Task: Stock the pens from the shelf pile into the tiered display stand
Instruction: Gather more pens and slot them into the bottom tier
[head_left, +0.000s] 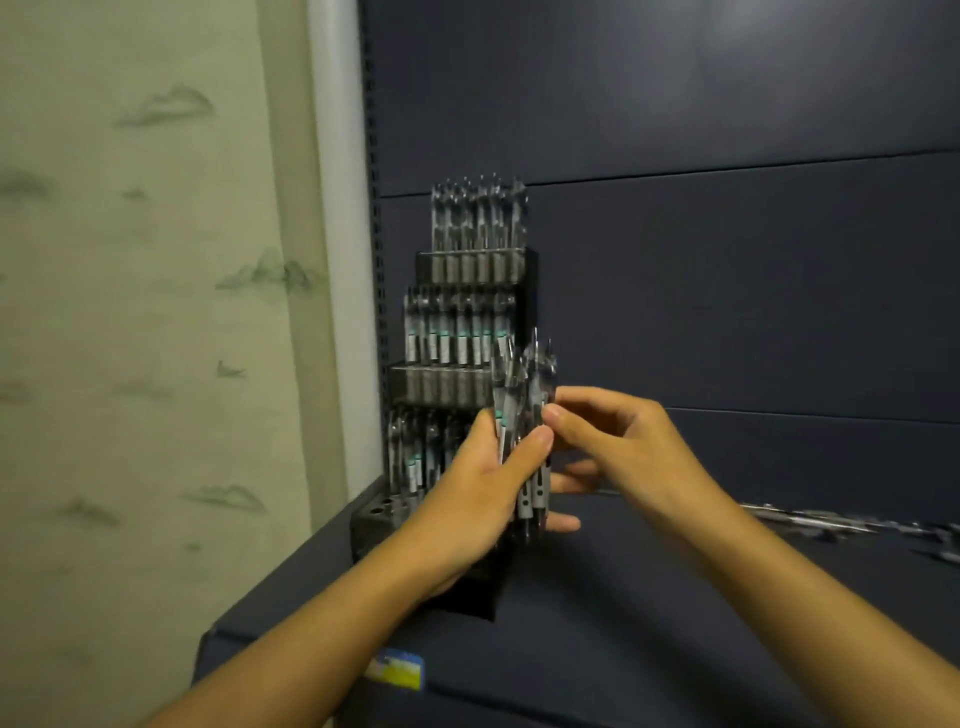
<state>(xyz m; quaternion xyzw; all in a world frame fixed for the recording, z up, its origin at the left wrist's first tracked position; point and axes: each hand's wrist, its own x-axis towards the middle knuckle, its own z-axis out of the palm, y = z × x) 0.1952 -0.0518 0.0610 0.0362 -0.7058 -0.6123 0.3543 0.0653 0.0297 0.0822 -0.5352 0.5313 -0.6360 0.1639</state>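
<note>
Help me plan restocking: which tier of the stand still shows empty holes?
The bottom front tier of the display stand: open holes show at its left end, while the upper tiers look packed with pens.

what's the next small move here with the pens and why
Probably pull one pen out of the bunch with the right hand and drop it into an empty hole at the stand's front left. The left hand grips the bunch upright, the right fingertips already pinch at it, and the lowest tier shows open holes.
</note>
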